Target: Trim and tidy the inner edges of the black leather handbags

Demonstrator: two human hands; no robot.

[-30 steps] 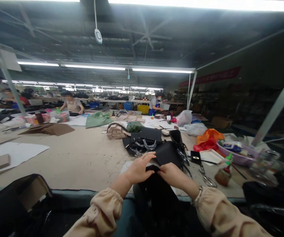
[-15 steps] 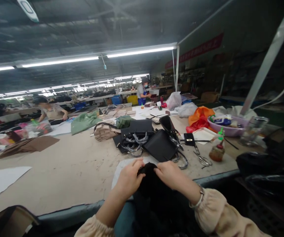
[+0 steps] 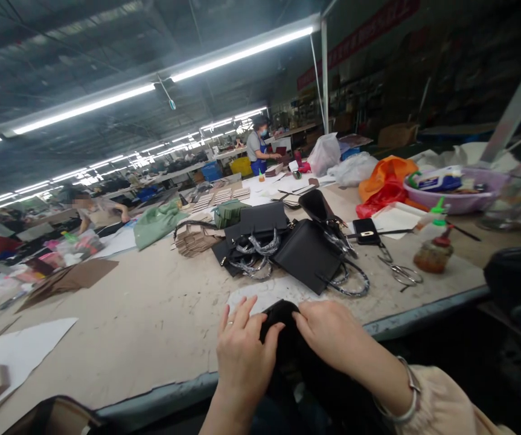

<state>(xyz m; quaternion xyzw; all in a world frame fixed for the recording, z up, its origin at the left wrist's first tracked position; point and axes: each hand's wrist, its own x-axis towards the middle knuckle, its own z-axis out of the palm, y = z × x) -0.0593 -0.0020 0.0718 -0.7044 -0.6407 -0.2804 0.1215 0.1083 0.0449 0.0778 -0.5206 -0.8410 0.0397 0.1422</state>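
At the near table edge, both hands are on a soft-looking black piece (image 3: 282,312); its lower part falls into shadow, so its exact kind is unclear. My left hand (image 3: 246,350) pinches its left rim between thumb and forefinger, the other fingers raised and spread. On the opposite side, my right hand (image 3: 335,335) has its fingers closed over the rim, thumb pressed on the piece. Just beyond them lies a white sheet (image 3: 260,291). Behind that, black handbags (image 3: 308,254) with plastic-wrapped handles are piled together.
Scissors (image 3: 402,275) and a bottle of brown liquid (image 3: 433,257) stand to the right, before a purple basin (image 3: 459,199). A green cloth (image 3: 158,223) and brown sheets (image 3: 67,281) lie leftward. Two co-workers are farther off, one in a blue apron (image 3: 259,166).
The view has tilted and shifted, so the table things sit differently in it. My left hand has turned more upright, its outer fingers lifting and spreading. Both hands keep hold of the black piece.
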